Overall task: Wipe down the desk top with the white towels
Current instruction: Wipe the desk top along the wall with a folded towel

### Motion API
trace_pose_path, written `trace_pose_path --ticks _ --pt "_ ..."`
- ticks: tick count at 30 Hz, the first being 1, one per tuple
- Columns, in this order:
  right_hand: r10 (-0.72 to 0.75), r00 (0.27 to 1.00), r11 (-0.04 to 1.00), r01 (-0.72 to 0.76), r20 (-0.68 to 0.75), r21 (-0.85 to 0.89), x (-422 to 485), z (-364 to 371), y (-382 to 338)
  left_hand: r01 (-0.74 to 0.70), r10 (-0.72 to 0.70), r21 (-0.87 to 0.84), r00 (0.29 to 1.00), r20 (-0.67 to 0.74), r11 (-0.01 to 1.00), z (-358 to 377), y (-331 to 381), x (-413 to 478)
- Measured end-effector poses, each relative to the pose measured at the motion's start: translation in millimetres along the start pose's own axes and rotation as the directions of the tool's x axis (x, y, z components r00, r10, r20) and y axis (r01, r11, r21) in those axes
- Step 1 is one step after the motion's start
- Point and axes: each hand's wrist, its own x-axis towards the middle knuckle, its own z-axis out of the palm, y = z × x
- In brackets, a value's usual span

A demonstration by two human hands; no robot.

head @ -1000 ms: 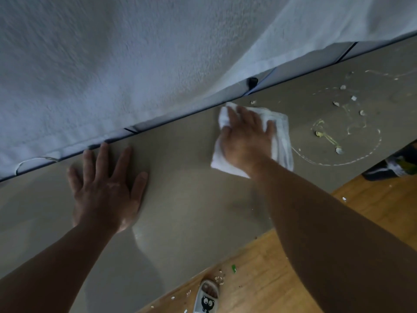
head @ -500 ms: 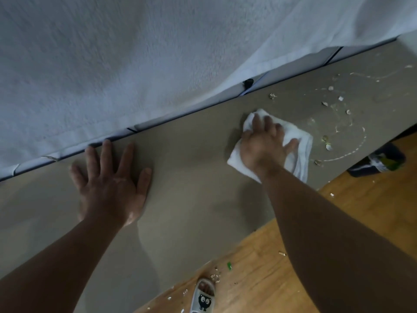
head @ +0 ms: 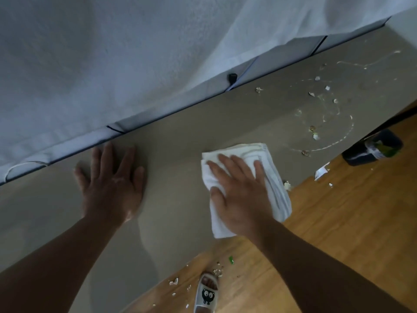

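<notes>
The right hand [head: 241,195] presses flat, fingers spread wide, on the folded white towel [head: 273,188]; this grip is a palm-down press, not a closed pinch, and the towel lies at the near edge of the counter [head: 180,141], its lower corner overhanging that edge. The left hand [head: 110,184] holds nothing: it rests open and flat on the bare counter, well apart from the towel, and appears to serve as a brace. To perform the stroke well, maintain even palm pressure across the folded towel so that the whole pad contacts the surface, and keep the fingertips on the cloth so the folds do not open. The soiled zone lies to the far right of the towel: a dried ring-shaped smear [head: 338,141] and scattered crumbs [head: 316,136] remain on the counter, so the work appears unfinished there. Sweeping debris toward the near edge will likely drop it on the wooden floor [head: 338,222], where fragments [head: 173,281] already lie beside a slippered foot [head: 206,292]. A dark bottle [head: 372,147] lies on the floor beyond the right end of the counter. A white cloth [head: 112,53] hangs along the far edge, and a small black clip [head: 232,77] sits at that border; strokes toward the rear should stop short of both.
</notes>
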Motion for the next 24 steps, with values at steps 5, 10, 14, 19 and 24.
trace_pose_path --ticks 5,10,14,19,24 --pt "0.111 0.986 0.993 -0.116 -0.122 -0.032 26.8 -10.9 86.0 -0.157 0.157 0.066 0.988 0.012 0.985 7.9 28.5 -7.1" --pt "0.239 0.959 0.971 -0.239 -0.152 0.019 49.1 -20.3 129.8 -0.182 0.183 0.09 0.983 -0.01 0.979 14.7 53.2 -12.2" --pt "0.347 0.925 0.938 -0.34 -0.155 0.069 55.0 -20.9 126.4 -0.173 0.175 0.095 0.984 -0.021 0.98 13.7 53.4 -13.1" --pt "0.483 0.863 0.873 -0.488 -0.147 0.003 50.0 -13.5 99.6 -0.164 0.164 0.095 0.986 0.004 0.982 12.6 58.5 -11.8" --pt "0.391 0.904 0.918 -0.397 -0.174 0.001 8.9 4.1 17.7 -0.177 0.177 0.095 0.984 0.004 0.98 11.1 60.8 -8.5"
